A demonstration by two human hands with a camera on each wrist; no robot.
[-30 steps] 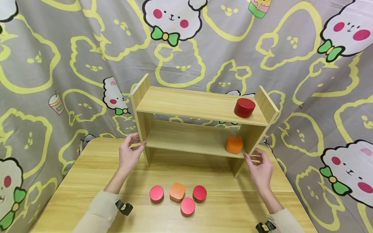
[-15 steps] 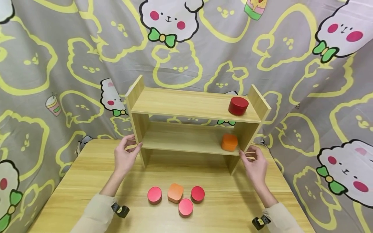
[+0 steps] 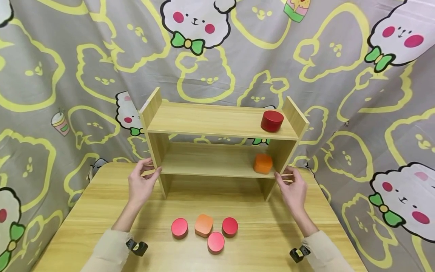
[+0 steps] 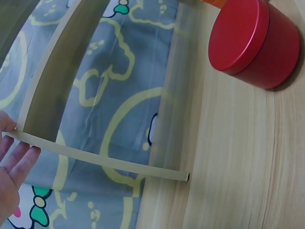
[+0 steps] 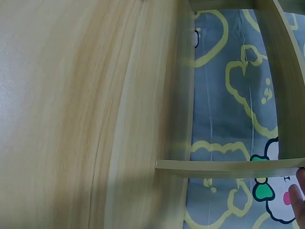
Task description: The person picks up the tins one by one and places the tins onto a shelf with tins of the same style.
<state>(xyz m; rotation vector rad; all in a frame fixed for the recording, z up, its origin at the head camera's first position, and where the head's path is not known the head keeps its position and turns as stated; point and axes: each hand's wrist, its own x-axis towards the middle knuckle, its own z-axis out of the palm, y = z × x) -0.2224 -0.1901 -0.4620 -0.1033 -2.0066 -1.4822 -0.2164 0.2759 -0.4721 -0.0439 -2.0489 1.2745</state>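
A two-tier wooden shelf (image 3: 204, 117) stands on the table between both hands. My left hand (image 3: 141, 183) grips its left side panel at the middle board, thumb on the front edge and fingers round the outside. At the same height on the other side, my right hand (image 3: 293, 189) pinches the right panel, its fingers partly hidden behind. On the top board, towards the right, sits a dark red round tin (image 3: 272, 122). Below it, an orange rounded-square tin (image 3: 263, 164) rests at the middle board's right end.
On the table (image 3: 91, 211), before the shelf, are three red round tins, left (image 3: 179, 228), right (image 3: 230, 227) and front (image 3: 215, 242), and an orange rounded-square tin (image 3: 204, 225) among them. A patterned curtain (image 3: 217, 60) hangs close behind the shelf.
Both hands have shifted the shelf leftwards, and its right end has swung back a little, so it stands squarer. The tins on it moved along; those on the table stayed.
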